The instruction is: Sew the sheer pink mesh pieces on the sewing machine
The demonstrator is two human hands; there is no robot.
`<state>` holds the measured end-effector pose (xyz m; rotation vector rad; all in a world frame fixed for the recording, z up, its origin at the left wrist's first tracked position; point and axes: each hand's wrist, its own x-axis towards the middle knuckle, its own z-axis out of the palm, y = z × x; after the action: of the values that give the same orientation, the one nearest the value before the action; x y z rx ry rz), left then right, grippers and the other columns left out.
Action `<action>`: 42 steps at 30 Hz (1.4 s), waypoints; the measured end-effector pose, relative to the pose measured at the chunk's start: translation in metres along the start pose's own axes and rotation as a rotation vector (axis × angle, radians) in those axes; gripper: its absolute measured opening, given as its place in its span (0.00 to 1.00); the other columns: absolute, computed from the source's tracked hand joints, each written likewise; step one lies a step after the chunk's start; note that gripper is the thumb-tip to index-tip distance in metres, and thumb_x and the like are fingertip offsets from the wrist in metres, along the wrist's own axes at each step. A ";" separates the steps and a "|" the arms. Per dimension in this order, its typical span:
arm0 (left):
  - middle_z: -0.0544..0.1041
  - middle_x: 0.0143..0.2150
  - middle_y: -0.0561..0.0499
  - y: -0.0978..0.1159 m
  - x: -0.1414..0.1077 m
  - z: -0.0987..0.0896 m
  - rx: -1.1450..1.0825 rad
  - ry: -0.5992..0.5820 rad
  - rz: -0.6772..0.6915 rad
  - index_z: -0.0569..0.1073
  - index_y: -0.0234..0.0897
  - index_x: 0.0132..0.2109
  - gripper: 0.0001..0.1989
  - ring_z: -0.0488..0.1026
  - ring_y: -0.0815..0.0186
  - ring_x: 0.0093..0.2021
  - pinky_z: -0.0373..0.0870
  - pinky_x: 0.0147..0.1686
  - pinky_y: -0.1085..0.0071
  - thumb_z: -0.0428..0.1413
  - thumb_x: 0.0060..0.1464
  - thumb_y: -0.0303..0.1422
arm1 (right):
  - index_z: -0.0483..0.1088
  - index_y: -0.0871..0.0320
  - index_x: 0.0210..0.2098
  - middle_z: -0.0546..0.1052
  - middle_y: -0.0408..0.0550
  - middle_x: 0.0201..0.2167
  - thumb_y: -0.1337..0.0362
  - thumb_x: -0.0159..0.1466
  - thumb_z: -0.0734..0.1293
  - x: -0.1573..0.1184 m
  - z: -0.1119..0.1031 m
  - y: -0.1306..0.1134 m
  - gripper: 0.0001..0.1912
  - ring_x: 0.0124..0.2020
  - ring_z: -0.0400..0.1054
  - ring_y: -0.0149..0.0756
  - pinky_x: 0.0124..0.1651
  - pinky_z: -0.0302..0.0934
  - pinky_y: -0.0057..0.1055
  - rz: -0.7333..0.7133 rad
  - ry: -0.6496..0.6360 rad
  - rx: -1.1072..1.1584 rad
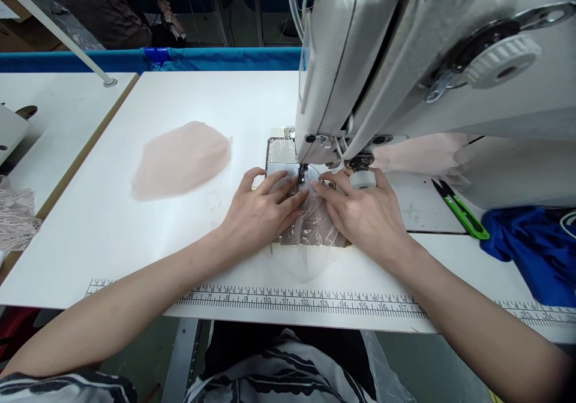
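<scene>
Sheer pale fabric (310,226), one piece: under both my flattened hands, left (272,205) and right (360,208), pressed rather than pinched, at the sewing machine's presser foot (302,174). Green-handled thread snips (463,211): beyond my right hand, beside blue cloth (531,247).

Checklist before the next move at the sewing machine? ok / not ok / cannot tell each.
1. Left hand on the sheer fabric, fingers spread: ok
2. Right hand at the fabric's right side: ok
3. Fingertips safely off the needle: cannot tell, too small and close to the presser foot
4. Fabric layers aligned: cannot tell, sheer and partly covered
5. Green snips apart from both hands: ok
6. Pale pink piece apart from left hand: ok
</scene>
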<state>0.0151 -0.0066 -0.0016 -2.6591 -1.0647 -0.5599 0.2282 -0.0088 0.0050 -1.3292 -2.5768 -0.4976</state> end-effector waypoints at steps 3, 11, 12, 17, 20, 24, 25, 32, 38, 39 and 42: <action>0.78 0.55 0.49 -0.001 0.000 0.000 0.008 -0.005 0.001 0.74 0.41 0.56 0.15 0.71 0.59 0.59 0.59 0.55 0.56 0.49 0.68 0.36 | 0.77 0.57 0.47 0.80 0.50 0.44 0.71 0.70 0.57 0.000 0.000 0.000 0.18 0.48 0.70 0.43 0.53 0.52 0.41 0.002 -0.004 -0.010; 0.76 0.57 0.48 -0.003 0.000 0.003 0.006 -0.034 -0.011 0.73 0.41 0.57 0.16 0.70 0.57 0.60 0.59 0.55 0.54 0.47 0.69 0.37 | 0.76 0.57 0.51 0.80 0.51 0.45 0.70 0.70 0.58 -0.001 0.003 0.002 0.17 0.49 0.70 0.45 0.52 0.54 0.42 -0.005 0.026 0.000; 0.76 0.57 0.48 -0.003 0.000 0.003 0.001 -0.032 -0.010 0.72 0.41 0.58 0.16 0.69 0.57 0.60 0.59 0.55 0.54 0.47 0.69 0.37 | 0.76 0.58 0.50 0.80 0.51 0.44 0.70 0.70 0.58 -0.001 0.002 0.002 0.17 0.49 0.71 0.45 0.52 0.55 0.42 -0.008 0.034 0.007; 0.79 0.51 0.47 -0.004 0.003 -0.017 -0.127 -0.042 -0.043 0.74 0.36 0.51 0.13 0.71 0.58 0.57 0.62 0.55 0.57 0.49 0.67 0.35 | 0.78 0.58 0.43 0.81 0.48 0.37 0.69 0.68 0.60 -0.001 -0.019 0.005 0.13 0.41 0.73 0.42 0.46 0.59 0.40 0.020 0.016 0.164; 0.78 0.43 0.49 -0.002 0.005 -0.049 -0.370 -0.273 -0.078 0.74 0.36 0.42 0.10 0.74 0.63 0.42 0.68 0.37 0.68 0.56 0.62 0.39 | 0.76 0.53 0.40 0.79 0.43 0.39 0.63 0.65 0.67 -0.003 -0.037 0.007 0.06 0.31 0.71 0.33 0.31 0.58 0.31 0.010 -0.217 0.474; 0.73 0.42 0.49 0.010 -0.003 -0.074 -0.392 -0.596 0.071 0.70 0.37 0.43 0.17 0.69 0.60 0.40 0.67 0.35 0.67 0.65 0.49 0.37 | 0.72 0.53 0.34 0.75 0.40 0.39 0.66 0.61 0.70 -0.007 -0.049 0.008 0.02 0.27 0.66 0.28 0.24 0.50 0.27 -0.079 -0.484 0.665; 0.73 0.41 0.49 0.014 -0.006 -0.072 -0.327 -0.595 0.089 0.70 0.36 0.42 0.14 0.68 0.60 0.39 0.66 0.34 0.67 0.63 0.49 0.32 | 0.71 0.54 0.32 0.75 0.40 0.38 0.67 0.62 0.68 -0.008 -0.049 0.009 0.03 0.27 0.65 0.28 0.24 0.49 0.27 -0.084 -0.504 0.683; 0.71 0.29 0.51 0.022 -0.005 -0.021 -0.210 -0.361 -0.033 0.68 0.35 0.33 0.12 0.66 0.64 0.30 0.62 0.29 0.68 0.45 0.56 0.17 | 0.69 0.54 0.34 0.74 0.39 0.28 0.66 0.69 0.60 -0.005 -0.048 0.011 0.08 0.27 0.66 0.30 0.28 0.54 0.28 0.094 -0.497 0.843; 0.68 0.27 0.55 0.014 0.005 -0.035 -0.729 -0.276 -0.377 0.64 0.37 0.29 0.14 0.65 0.70 0.27 0.60 0.26 0.74 0.40 0.56 0.19 | 0.74 0.52 0.46 0.78 0.43 0.41 0.70 0.61 0.67 -0.005 -0.043 0.009 0.14 0.36 0.71 0.34 0.32 0.58 0.28 0.046 -0.439 0.816; 0.69 0.28 0.54 0.016 0.006 -0.039 -0.752 -0.267 -0.399 0.65 0.37 0.32 0.12 0.65 0.70 0.27 0.61 0.26 0.73 0.41 0.59 0.22 | 0.75 0.53 0.42 0.78 0.44 0.39 0.71 0.62 0.66 -0.004 -0.043 0.007 0.12 0.34 0.70 0.34 0.31 0.57 0.28 0.058 -0.412 0.796; 0.74 0.41 0.47 0.028 0.004 -0.047 -0.621 -0.213 -0.269 0.68 0.35 0.44 0.12 0.70 0.61 0.38 0.69 0.35 0.65 0.52 0.59 0.40 | 0.76 0.56 0.31 0.76 0.44 0.32 0.74 0.63 0.63 -0.003 -0.042 0.000 0.11 0.30 0.68 0.32 0.29 0.54 0.28 0.096 -0.340 0.761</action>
<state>0.0252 -0.0401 0.0406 -3.1776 -1.5353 -0.7772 0.2309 -0.0273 0.0430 -1.2915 -2.4930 0.7212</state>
